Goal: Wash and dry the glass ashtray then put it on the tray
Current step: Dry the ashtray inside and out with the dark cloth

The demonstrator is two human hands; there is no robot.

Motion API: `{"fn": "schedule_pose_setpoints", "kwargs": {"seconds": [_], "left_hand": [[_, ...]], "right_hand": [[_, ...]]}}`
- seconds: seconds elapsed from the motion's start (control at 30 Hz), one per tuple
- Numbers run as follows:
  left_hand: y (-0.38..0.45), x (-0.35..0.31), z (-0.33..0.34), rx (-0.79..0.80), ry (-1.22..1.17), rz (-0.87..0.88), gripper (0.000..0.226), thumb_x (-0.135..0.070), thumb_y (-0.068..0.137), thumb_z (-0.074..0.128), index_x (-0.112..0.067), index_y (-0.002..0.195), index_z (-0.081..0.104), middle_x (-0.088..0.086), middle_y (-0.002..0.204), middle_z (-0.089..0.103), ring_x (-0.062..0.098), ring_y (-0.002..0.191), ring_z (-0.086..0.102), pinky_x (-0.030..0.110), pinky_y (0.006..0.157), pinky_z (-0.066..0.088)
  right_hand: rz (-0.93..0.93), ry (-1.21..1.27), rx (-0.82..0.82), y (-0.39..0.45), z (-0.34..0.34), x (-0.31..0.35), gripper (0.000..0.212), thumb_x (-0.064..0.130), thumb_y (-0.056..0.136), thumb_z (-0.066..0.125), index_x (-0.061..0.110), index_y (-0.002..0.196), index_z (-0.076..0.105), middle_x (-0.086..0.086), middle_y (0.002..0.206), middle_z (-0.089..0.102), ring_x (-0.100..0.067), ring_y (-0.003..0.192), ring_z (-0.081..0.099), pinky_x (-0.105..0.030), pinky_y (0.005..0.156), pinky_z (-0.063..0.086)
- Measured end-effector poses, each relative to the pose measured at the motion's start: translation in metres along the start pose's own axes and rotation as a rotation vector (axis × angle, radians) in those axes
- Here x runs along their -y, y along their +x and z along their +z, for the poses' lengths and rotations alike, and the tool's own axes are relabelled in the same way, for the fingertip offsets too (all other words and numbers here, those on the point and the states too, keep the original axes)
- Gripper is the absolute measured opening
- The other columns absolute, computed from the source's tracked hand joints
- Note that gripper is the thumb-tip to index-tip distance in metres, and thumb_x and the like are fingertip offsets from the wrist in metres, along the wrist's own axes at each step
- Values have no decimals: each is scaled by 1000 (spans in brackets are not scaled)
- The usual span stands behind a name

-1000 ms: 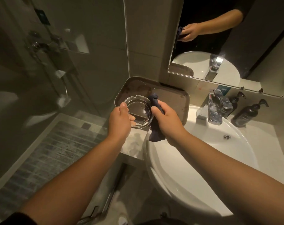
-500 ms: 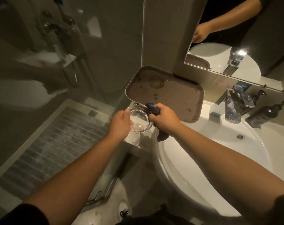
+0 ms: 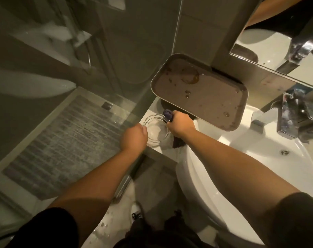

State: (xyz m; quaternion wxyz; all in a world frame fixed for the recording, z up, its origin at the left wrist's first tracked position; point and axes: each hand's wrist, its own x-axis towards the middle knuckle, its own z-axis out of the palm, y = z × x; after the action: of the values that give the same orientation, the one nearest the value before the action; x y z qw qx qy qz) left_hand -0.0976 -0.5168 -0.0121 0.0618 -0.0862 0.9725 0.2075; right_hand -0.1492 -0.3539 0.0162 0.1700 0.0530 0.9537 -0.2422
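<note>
A clear round glass ashtray (image 3: pixel 156 128) is over the white counter corner, just in front of the tray. My left hand (image 3: pixel 134 138) grips its left rim. My right hand (image 3: pixel 179 125) holds a dark blue cloth (image 3: pixel 168 114) against the ashtray's right rim, and the cloth's tail hangs below my wrist. The brown, stained rectangular tray (image 3: pixel 202 94) sits behind both hands, against the wall, with nothing on it.
A white round basin (image 3: pixel 259 158) with a chrome tap (image 3: pixel 293 119) lies to the right. A mirror (image 3: pixel 286 33) hangs above it. A glass shower screen (image 3: pixel 80 59) and tiled shower floor (image 3: pixel 62 144) are to the left.
The ashtray and both hands have come down from in front of the tray to the counter corner below it. The view has tilted downward.
</note>
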Motion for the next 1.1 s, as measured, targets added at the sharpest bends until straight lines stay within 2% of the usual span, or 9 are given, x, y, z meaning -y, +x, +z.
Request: {"fn": "schedule_pose_setpoints", "kwargs": {"seconds": [0.13,0.3,0.6,0.73,0.93,1.1], "left_hand": [[11,-1,12,5,21,-26,37,-31,101,38,1,108,58,24,102,67,43,93,62,36,65,36],[21,3,24,45,96,-46,34,-26,102,35,1,113,53,23,105,67,41,95,63,37,65,38],[23,10,38,47,72,-52,28,-20,101,36,1,110,53,23,99,68,41,89,65,35,60,37],[25,11,40,38,59,-25,31,-23,103,34,1,111,53,23,99,68,40,87,65,35,60,38],[23,17,41,13,-47,6,38,-31,104,32,-1,111,54,22,98,68,41,88,64,34,62,37],[25,18,38,50,-72,-7,37,-31,104,32,-2,112,53,21,98,67,38,87,63,34,62,36]], "right_hand": [[22,-37,18,14,6,3,32,24,93,60,14,124,55,-9,108,65,-26,93,64,-40,89,55],[54,-136,54,23,15,8,30,19,94,57,14,123,52,-11,108,65,-28,92,64,-40,86,55],[58,-248,88,28,24,9,44,18,92,63,14,132,46,-12,116,65,-32,98,66,-45,90,54],[65,-281,94,29,25,9,46,16,91,64,12,133,44,-13,115,65,-31,97,65,-43,86,54],[68,-223,115,28,20,7,44,20,95,58,12,135,43,-13,116,63,-31,99,64,-41,90,54],[-12,-157,43,20,9,4,36,21,96,55,13,130,46,-10,106,63,-24,81,57,-34,73,49]]}}
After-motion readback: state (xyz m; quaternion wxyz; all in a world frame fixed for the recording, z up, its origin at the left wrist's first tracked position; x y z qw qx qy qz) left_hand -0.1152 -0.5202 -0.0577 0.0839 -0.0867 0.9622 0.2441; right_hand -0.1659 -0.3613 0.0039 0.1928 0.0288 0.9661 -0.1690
